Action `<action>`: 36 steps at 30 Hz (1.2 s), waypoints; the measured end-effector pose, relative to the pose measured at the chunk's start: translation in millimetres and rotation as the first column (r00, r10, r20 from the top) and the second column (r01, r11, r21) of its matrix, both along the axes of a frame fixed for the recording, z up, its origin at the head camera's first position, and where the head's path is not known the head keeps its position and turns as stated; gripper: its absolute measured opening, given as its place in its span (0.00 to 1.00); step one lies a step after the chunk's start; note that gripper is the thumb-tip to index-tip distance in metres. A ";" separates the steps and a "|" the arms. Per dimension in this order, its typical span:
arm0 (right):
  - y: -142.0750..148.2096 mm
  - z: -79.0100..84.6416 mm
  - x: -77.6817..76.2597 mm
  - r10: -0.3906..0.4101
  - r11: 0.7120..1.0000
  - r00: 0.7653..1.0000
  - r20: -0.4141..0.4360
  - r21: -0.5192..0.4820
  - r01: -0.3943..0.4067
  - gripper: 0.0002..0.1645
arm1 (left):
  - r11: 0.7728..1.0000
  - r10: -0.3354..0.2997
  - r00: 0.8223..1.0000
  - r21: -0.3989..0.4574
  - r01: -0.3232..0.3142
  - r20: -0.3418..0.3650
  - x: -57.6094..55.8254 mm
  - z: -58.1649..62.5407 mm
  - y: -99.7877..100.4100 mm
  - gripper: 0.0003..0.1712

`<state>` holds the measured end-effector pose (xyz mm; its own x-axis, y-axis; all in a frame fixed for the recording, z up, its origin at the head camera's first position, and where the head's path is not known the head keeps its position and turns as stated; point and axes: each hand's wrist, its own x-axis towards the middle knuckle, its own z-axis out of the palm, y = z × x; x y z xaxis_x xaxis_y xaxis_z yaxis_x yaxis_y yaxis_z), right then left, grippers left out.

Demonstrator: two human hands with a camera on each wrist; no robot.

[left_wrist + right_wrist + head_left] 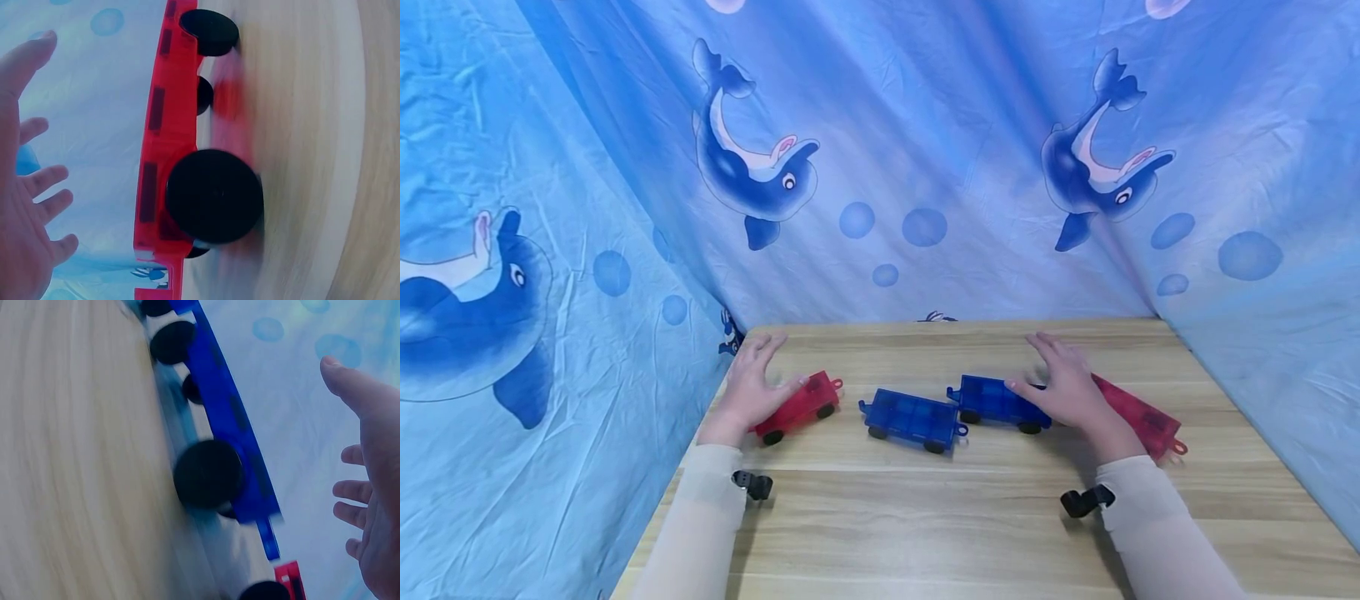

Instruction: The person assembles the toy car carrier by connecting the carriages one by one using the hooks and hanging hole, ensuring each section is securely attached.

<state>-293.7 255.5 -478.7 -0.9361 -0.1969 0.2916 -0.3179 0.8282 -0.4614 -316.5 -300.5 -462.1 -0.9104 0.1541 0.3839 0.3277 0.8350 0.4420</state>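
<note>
Four toy train cars would be too exact a label, so I describe flat, translucent toy wagons with black wheels. A red wagon (808, 398) stands at the left, partly hidden by my left hand (748, 392), whose fingers are spread above it. In the left wrist view that hand (25, 206) is apart from the red wagon (165, 125). A blue wagon (912, 417) stands mid-table, its ring end close to the hook of a second blue wagon (988, 398). My right hand (1067, 387), fingers loosely extended, overlaps this second one and another red wagon (1146, 421).
The wagons stand on a light wooden table (925, 517). Behind it and along the sides hangs a blue curtain (880, 150) printed with dolphins and bubbles. Black wrist cameras are strapped at both sleeves.
</note>
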 end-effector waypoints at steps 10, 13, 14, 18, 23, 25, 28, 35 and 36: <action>-31.1 -4.8 1.3 0.030 0.999 0.999 0.032 -0.024 -0.030 0.63 | 0.999 -0.016 0.998 0.029 0.015 0.059 6.5 -7.7 9.2 0.53; -40.0 -4.8 2.6 0.032 0.999 0.999 0.035 -0.017 -0.031 0.63 | 0.999 -0.024 0.997 0.050 0.020 0.079 8.9 -8.0 12.6 0.52; -42.7 -5.1 2.9 0.033 0.999 0.999 0.037 -0.013 -0.032 0.63 | 0.998 -0.027 0.996 0.056 0.023 0.086 9.6 -8.2 13.7 0.52; -53.6 -5.3 3.9 0.042 0.999 0.998 0.043 -0.007 -0.041 0.61 | 0.998 -0.042 0.993 0.058 0.036 0.106 10.6 -10.8 17.3 0.51; -69.3 -1.9 6.2 0.068 0.998 0.996 0.065 -0.021 -0.067 0.59 | 0.998 -0.048 0.990 0.036 0.044 0.132 10.3 -15.8 20.2 0.51; -76.1 -0.3 7.5 0.075 0.997 0.994 0.076 -0.027 -0.073 0.58 | 0.998 -0.052 0.989 0.033 0.047 0.139 10.1 -17.4 21.3 0.51; -85.5 -1.0 7.5 0.091 0.996 0.992 0.089 -0.032 -0.089 0.58 | 0.998 -0.054 0.988 0.030 0.050 0.144 8.0 -19.9 23.2 0.51; -103.4 -7.0 10.4 0.144 0.990 0.985 0.096 -0.019 -0.142 0.58 | 0.999 -0.053 0.982 0.002 0.053 0.179 6.6 -22.2 27.7 0.50; -105.7 -7.7 11.2 0.148 0.989 0.984 0.096 -0.019 -0.147 0.57 | 0.999 -0.052 0.981 -0.002 0.054 0.185 6.5 -22.6 28.0 0.50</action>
